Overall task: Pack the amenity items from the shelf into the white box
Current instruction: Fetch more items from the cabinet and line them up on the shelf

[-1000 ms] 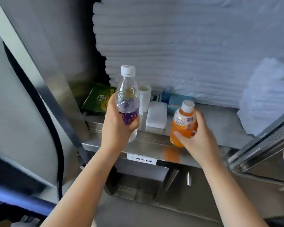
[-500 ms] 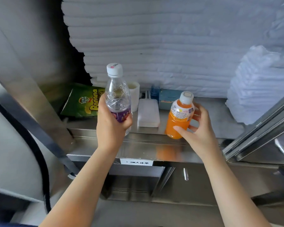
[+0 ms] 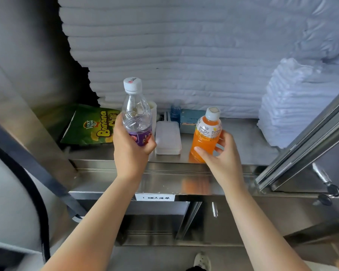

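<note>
My left hand (image 3: pixel 132 151) grips a clear water bottle (image 3: pixel 135 112) with a white cap and purple label, held upright just above the steel shelf (image 3: pixel 241 145). My right hand (image 3: pixel 221 157) is wrapped around an orange juice bottle (image 3: pixel 205 137) with a white cap, whose base stands near the shelf's front edge. Between the two bottles a white rectangular plastic case (image 3: pixel 168 138) lies flat on the shelf. A green bag of banana chips (image 3: pixel 90 128) lies at the left. No white packing box is in view.
Behind the case stand a white cup (image 3: pixel 154 112), a small blue bottle (image 3: pixel 175 111) and a blue carton (image 3: pixel 190 120). Folded white linen (image 3: pixel 184 55) is stacked at the back, and a smaller pile (image 3: pixel 288 102) sits at the right. A slanted metal rail (image 3: pixel 305 137) crosses the right.
Both hands keep their grip on the bottles. The view has shifted, showing more of the chips bag and the shelf; the juice bottle stays at the shelf's edge.
</note>
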Demonstrator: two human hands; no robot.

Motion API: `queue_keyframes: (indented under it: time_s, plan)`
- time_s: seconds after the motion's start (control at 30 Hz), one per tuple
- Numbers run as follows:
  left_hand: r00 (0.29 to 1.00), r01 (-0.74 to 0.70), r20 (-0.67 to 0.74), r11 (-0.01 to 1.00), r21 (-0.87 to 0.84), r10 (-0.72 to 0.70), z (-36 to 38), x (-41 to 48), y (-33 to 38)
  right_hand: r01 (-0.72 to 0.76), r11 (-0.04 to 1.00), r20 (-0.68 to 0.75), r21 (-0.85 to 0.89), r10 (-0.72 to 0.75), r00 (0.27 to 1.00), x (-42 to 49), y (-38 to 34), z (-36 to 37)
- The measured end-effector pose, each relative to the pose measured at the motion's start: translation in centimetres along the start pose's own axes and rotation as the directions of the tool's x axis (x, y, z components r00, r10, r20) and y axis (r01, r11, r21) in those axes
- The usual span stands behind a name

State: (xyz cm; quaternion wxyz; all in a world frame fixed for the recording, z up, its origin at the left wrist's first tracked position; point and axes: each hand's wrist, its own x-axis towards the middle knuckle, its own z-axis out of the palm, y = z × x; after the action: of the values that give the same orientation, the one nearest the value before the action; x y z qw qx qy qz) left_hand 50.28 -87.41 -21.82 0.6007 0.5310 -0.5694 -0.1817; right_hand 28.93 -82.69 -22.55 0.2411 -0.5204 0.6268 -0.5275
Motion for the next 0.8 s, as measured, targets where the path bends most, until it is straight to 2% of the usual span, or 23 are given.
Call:
queue_keyframes:
  time_s: [0.13,0.2,0.3,0.5,0.57,0.7,0.8]
  plan:
    - [1.0,0.014,-0.022,1.0,0.005,-0.014,0.7,0.1,-0.1,0.059,0.985,-0.137,-0.164,-0.082,0.987,0.7,-0.3,0.8]
    - [0.999,0.016,-0.032,1.0,0.019,-0.015,0.8,0.0,-0.3,0.088,0.978,-0.134,-0.19,-0.115,0.984,0.8,0.0,0.7]
    - [0.999,0.01,-0.04,0.999,0.03,-0.009,0.8,0.0,-0.4,0.107,0.976,-0.076,-0.189,-0.123,0.989,0.9,0.3,0.4]
    - [0.999,0.025,-0.03,0.999,0.039,-0.023,0.8,0.0,-0.3,0.055,0.998,0.177,0.004,-0.055,0.983,1.2,0.2,-0.3]
    - [0.999,0.028,-0.029,0.998,0.047,-0.026,0.8,-0.1,-0.2,0.028,1.0,0.206,0.01,-0.03,0.978,1.1,-0.3,0.5]
    - [0.999,0.032,-0.027,0.997,0.076,-0.03,0.7,-0.2,0.0,0.07,0.988,-0.021,-0.135,-0.073,0.997,1.3,-0.6,2.1]
    - [0.999,0.033,-0.027,0.996,0.084,-0.031,0.7,-0.2,0.1,0.077,0.989,-0.059,-0.126,-0.085,0.995,1.5,-0.3,2.1]
